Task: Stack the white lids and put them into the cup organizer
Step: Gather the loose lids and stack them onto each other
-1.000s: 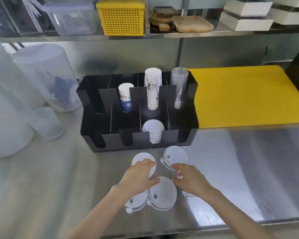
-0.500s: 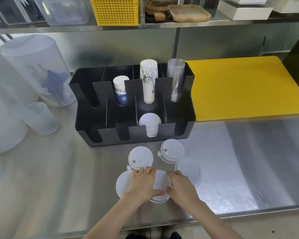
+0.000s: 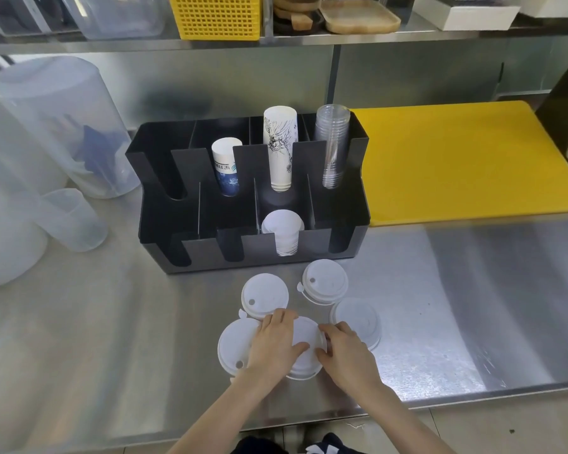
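both hands are meeting over one white lid (image 3: 304,350) lying on the steel table (image 3: 112,322), in front of the black cup organizer (image 3: 246,198). the left hand (image 3: 273,347) is resting flat across it with fingers (image 3: 284,317) spread apart, while the right hand (image 3: 346,353) is curling its fingers (image 3: 328,330) against its rim. four more lids (image 3: 265,295) are lying around it, nearer the organizer and beside it, and a lid stack (image 3: 284,232) is standing in the organizer's front slot.

Loose lids (image 3: 324,280) crowd the counter before the organizer (image 3: 164,204).
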`<state>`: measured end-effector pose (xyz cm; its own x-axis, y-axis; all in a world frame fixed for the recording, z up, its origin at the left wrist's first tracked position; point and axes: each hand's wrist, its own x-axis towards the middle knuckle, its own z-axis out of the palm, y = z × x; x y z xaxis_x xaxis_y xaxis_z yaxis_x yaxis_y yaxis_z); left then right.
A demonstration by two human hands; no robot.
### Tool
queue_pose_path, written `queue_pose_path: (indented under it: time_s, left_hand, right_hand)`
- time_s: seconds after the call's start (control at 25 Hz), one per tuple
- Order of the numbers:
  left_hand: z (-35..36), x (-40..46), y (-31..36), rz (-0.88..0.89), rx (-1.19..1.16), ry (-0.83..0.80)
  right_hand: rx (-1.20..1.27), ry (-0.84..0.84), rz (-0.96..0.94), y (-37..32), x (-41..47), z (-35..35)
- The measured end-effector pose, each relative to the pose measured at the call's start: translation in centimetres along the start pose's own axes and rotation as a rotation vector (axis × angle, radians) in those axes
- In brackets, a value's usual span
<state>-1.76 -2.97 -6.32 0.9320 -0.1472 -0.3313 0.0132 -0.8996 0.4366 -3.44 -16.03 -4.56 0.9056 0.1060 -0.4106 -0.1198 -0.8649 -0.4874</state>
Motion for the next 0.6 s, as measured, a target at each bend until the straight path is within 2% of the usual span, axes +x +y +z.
queue_pose_path:
  time_s: [0.24,0.4,0.6]
  left_hand:
    - [0.0,-0.6,0.4,0.036,-0.104,0.055]
    - [-1.7,0.1,-0.3,-0.056,-0.329,0.083]
    - [-3.1,-0.6,-1.1,-0.155,-0.496,0.2]
  right_hand:
    - [0.096,0.052,-0.006,0.3,-0.2,0.0]
    - [0.225,0.034,0.014,1.0,0.0,-0.1]
    - [0.427,0.028,0.064,1.0,0.2,-0.2]
